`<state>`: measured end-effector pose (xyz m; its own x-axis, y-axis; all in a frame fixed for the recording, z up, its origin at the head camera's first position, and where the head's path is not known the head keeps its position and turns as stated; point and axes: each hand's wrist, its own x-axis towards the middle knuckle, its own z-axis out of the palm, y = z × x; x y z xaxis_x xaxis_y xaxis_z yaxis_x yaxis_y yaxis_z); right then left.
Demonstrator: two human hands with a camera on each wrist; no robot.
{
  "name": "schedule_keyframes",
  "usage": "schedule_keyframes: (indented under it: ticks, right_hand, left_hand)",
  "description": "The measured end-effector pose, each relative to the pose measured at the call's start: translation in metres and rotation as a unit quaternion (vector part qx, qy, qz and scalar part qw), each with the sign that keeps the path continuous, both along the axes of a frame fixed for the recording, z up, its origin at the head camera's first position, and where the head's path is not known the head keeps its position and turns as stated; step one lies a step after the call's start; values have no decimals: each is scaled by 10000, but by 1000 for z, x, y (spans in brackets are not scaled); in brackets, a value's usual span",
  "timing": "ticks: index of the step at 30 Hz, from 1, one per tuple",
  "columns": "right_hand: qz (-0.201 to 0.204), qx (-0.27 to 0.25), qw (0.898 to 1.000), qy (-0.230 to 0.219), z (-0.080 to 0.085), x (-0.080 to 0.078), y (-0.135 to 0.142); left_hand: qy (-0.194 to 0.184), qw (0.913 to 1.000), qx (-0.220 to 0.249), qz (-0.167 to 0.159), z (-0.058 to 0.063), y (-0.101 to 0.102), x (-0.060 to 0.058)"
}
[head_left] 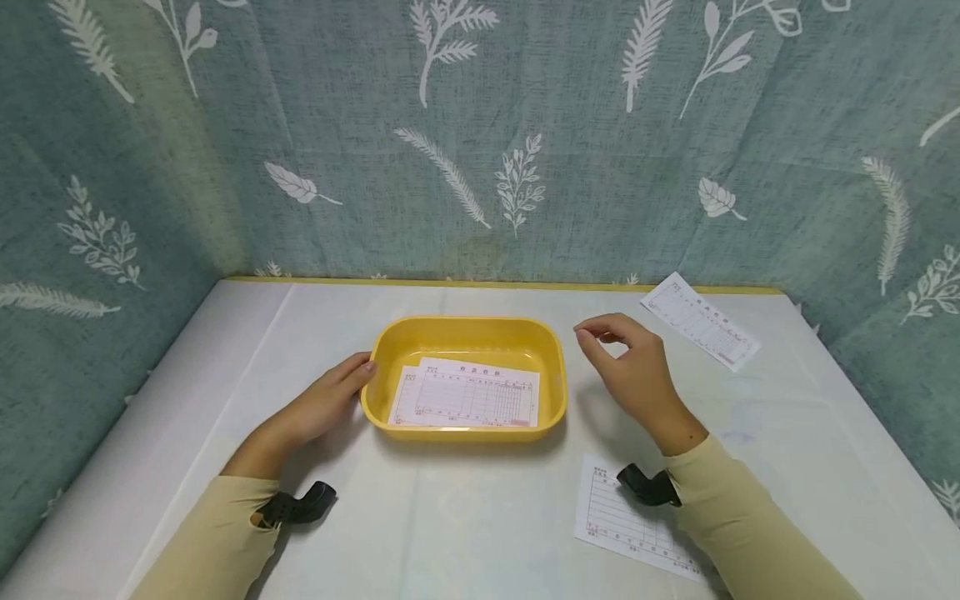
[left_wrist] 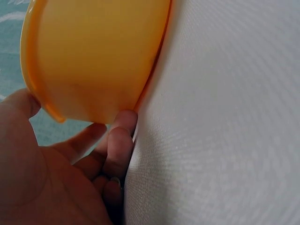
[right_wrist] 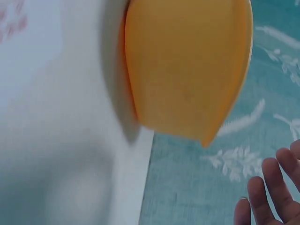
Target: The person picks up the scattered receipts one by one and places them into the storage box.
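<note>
A yellow plastic tray [head_left: 465, 436] stands on the white table, with printed paper slips [head_left: 480, 392] lying overlapped inside it. My left hand [head_left: 318, 404] grips the tray's left end. Seen from the left wrist, the thumb [left_wrist: 28, 103] touches the rim and the fingers [left_wrist: 119, 145] lie against the outer wall near the table. To the right of the tray, my right hand [head_left: 630, 367] is raised above the table and apart from the tray. Its fingers are loosely bent, and nothing shows in them.
One printed slip [head_left: 701, 321] lies at the table's back right. Another slip [head_left: 622, 517] lies at the front right, partly covered by the right forearm and its black wrist mount [head_left: 648, 486]. Behind the table hangs a green leaf-patterned cloth [head_left: 337, 167].
</note>
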<state>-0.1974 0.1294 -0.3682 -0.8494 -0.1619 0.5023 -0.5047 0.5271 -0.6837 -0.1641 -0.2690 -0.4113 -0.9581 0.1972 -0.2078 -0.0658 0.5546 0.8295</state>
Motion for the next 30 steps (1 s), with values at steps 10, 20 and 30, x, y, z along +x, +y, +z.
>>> schedule_keyframes:
  ticks: [10,20,30]
  right_hand:
    - [-349,-37,9985,-413,1,-8,30]
    - [-746,-114,9912,-1086,-2,-22,55]
    - [-985,-579,9736,-1978,-7,-34,83]
  left_hand:
    - [15,10000,8,-35,0,0,0]
    - [-6,10000,-48,-55,2,0,0]
    - [-4,10000,-87,-12,2,-1,0]
